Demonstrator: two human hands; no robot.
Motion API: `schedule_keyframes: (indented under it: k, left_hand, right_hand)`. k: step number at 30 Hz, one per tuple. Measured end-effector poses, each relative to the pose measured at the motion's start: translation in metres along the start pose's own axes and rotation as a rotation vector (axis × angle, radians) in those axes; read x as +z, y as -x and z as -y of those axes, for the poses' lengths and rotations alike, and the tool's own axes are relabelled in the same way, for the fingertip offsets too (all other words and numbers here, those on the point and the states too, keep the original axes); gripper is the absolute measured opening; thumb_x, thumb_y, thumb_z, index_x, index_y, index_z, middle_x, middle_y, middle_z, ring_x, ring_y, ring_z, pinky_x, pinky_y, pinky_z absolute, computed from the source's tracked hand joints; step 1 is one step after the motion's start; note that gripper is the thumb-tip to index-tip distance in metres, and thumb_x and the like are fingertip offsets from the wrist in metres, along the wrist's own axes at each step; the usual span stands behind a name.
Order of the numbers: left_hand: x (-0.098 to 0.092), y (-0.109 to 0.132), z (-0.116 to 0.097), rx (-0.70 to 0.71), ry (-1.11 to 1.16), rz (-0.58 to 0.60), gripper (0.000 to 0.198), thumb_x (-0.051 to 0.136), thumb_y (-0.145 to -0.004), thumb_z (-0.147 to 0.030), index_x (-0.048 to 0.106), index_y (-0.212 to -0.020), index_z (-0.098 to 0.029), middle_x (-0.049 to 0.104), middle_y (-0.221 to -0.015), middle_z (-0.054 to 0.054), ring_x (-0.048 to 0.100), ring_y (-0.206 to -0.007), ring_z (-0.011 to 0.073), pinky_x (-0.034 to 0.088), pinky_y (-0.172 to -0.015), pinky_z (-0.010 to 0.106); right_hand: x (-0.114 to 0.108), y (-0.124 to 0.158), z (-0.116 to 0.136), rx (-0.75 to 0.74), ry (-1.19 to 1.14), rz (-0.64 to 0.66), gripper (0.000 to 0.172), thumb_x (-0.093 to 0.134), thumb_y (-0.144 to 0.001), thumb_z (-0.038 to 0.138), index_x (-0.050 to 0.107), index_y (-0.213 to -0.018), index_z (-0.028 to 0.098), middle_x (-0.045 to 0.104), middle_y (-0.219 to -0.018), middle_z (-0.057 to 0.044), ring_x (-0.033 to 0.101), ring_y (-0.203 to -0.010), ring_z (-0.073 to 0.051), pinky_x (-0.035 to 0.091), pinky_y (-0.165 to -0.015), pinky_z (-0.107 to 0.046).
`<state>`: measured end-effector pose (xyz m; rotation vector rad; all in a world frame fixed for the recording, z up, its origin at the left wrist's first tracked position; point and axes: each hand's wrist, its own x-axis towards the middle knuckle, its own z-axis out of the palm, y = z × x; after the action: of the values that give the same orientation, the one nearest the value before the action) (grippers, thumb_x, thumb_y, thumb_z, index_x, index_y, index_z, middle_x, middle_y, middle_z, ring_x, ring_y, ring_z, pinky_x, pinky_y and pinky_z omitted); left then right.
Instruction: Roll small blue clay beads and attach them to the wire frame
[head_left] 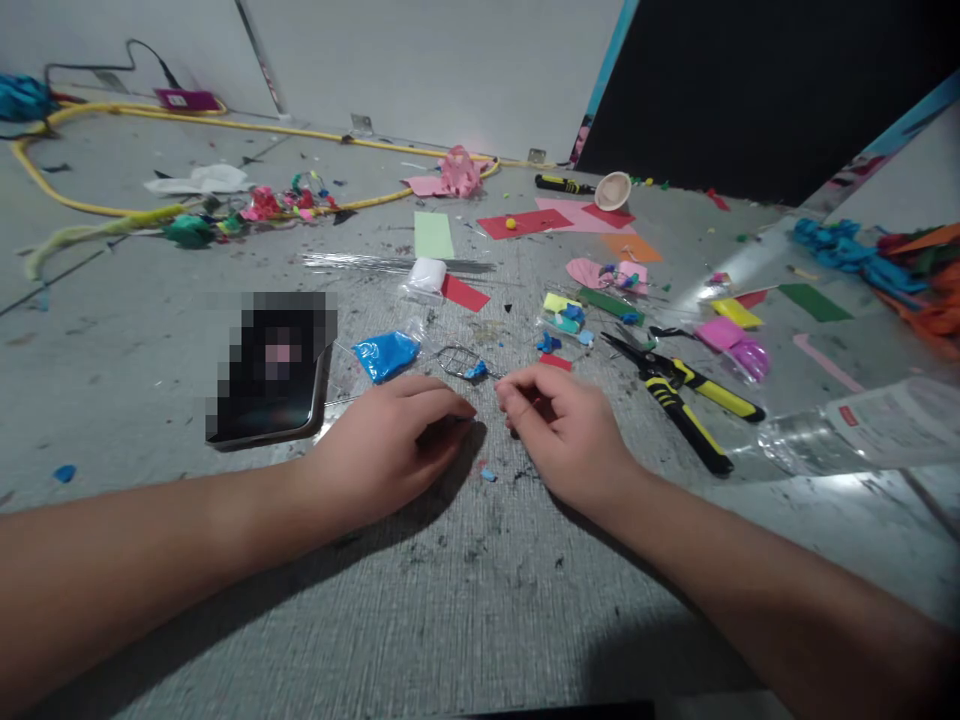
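Observation:
My left hand (390,435) rests on the grey surface with its fingers curled together. Whatever lies between those fingertips, if anything, is hidden. Opposite it, my right hand (566,430) is closed in a pinch, and I cannot make out what it holds. Just beyond the fingertips lies a bent wire loop (456,353) with a lump of blue clay (475,370) on it. A thin end of it runs towards my right fingers; whether they touch it, I cannot tell. A blue packet (387,355) lies past my left hand. Small blue crumbs (488,476) lie between the wrists.
A phone (274,385) lies left; yellow-black pliers (679,385) and a clear bottle (862,430) lie right. Further back are a bundle of wires (360,263), a red paper sheet (523,222), clay packets (731,340) and a yellow cord (270,127).

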<state>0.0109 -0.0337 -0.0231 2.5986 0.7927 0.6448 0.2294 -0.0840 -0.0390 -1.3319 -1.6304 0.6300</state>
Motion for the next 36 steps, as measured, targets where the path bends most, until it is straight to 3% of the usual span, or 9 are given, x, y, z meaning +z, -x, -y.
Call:
schedule_keyframes:
  k: [3, 7, 12, 19, 25, 30, 33, 36]
  left_hand:
    - [0.004, -0.001, 0.003, 0.004, 0.011, -0.014, 0.019, 0.061, -0.100, -0.018, 0.079, -0.101, -0.015, 0.082, -0.100, 0.009, 0.076, -0.089, 0.0237, 0.059, -0.079, 0.035]
    - [0.004, -0.003, 0.002, -0.010, 0.022, -0.019, 0.019, 0.060, -0.101, -0.019, 0.078, -0.104, -0.015, 0.081, -0.107, 0.011, 0.076, -0.095, 0.0239, 0.061, -0.085, 0.037]
    - [-0.002, 0.000, -0.002, 0.012, -0.007, -0.095, 0.017, 0.061, -0.099, -0.020, 0.075, -0.108, -0.015, 0.076, -0.110, 0.012, 0.074, -0.102, 0.0239, 0.062, -0.090, 0.036]
    - [-0.007, 0.000, -0.009, 0.044, 0.120, -0.152, 0.009, 0.063, -0.100, -0.014, 0.071, -0.102, -0.017, 0.076, -0.094, 0.005, 0.071, -0.086, 0.0164, 0.057, -0.078, 0.027]
    - [-0.009, 0.001, -0.013, 0.066, 0.294, -0.166, 0.013, 0.062, -0.098, -0.011, 0.072, -0.098, -0.019, 0.074, -0.082, 0.000, 0.069, -0.073, 0.0134, 0.054, -0.068, 0.026]
    - [-0.010, 0.001, -0.018, -0.163, 0.577, -0.088, 0.010, 0.066, -0.096, -0.015, 0.073, -0.091, -0.018, 0.075, -0.077, 0.001, 0.068, -0.066, 0.0128, 0.054, -0.059, 0.023]
    - [-0.010, -0.003, -0.018, -0.256, 0.776, 0.035, 0.012, 0.066, -0.095, -0.017, 0.070, -0.084, -0.018, 0.069, -0.067, -0.002, 0.061, -0.056, 0.0104, 0.048, -0.050, 0.020]
    - [-0.010, -0.007, -0.016, -0.245, 0.859, 0.155, 0.014, 0.065, -0.095, -0.015, 0.071, -0.083, -0.019, 0.069, -0.068, -0.002, 0.063, -0.059, 0.0108, 0.049, -0.052, 0.019]
  right_hand:
    - [0.003, 0.002, 0.000, -0.010, -0.013, 0.008, 0.007, 0.067, -0.098, 0.023, 0.075, -0.097, 0.022, 0.078, -0.092, -0.004, 0.071, -0.080, -0.018, 0.055, -0.068, -0.030]
    - [0.003, 0.004, 0.002, 0.011, -0.039, 0.056, 0.002, 0.074, -0.094, 0.023, 0.075, -0.092, 0.021, 0.077, -0.085, -0.002, 0.070, -0.074, -0.017, 0.055, -0.067, -0.030]
    - [0.000, 0.003, 0.007, -0.055, 0.019, 0.090, 0.017, 0.072, -0.101, 0.027, 0.074, -0.085, 0.022, 0.074, -0.074, 0.000, 0.067, -0.070, -0.016, 0.051, -0.066, -0.031]
    - [0.001, 0.005, 0.006, -0.102, -0.034, 0.053, 0.017, 0.063, -0.104, 0.020, 0.080, -0.107, 0.020, 0.083, -0.094, -0.005, 0.076, -0.080, -0.018, 0.059, -0.075, -0.033]
    - [-0.001, 0.007, 0.010, -0.020, -0.080, 0.060, 0.010, 0.074, -0.098, 0.023, 0.077, -0.089, 0.022, 0.076, -0.073, 0.001, 0.072, -0.069, -0.016, 0.055, -0.065, -0.029]
    - [-0.007, 0.007, 0.016, -0.167, -0.026, 0.037, 0.025, 0.061, -0.109, 0.032, 0.073, -0.089, 0.023, 0.073, -0.074, 0.000, 0.067, -0.068, -0.015, 0.054, -0.068, -0.030]
    - [-0.007, 0.008, 0.018, -0.257, -0.040, 0.042, 0.017, 0.060, -0.109, 0.027, 0.072, -0.097, 0.024, 0.075, -0.086, -0.001, 0.068, -0.077, -0.016, 0.056, -0.073, -0.031]
    - [-0.006, 0.010, 0.019, -0.341, -0.099, 0.073, 0.007, 0.071, -0.104, 0.026, 0.074, -0.098, 0.025, 0.071, -0.091, -0.002, 0.067, -0.080, -0.015, 0.056, -0.071, -0.030]
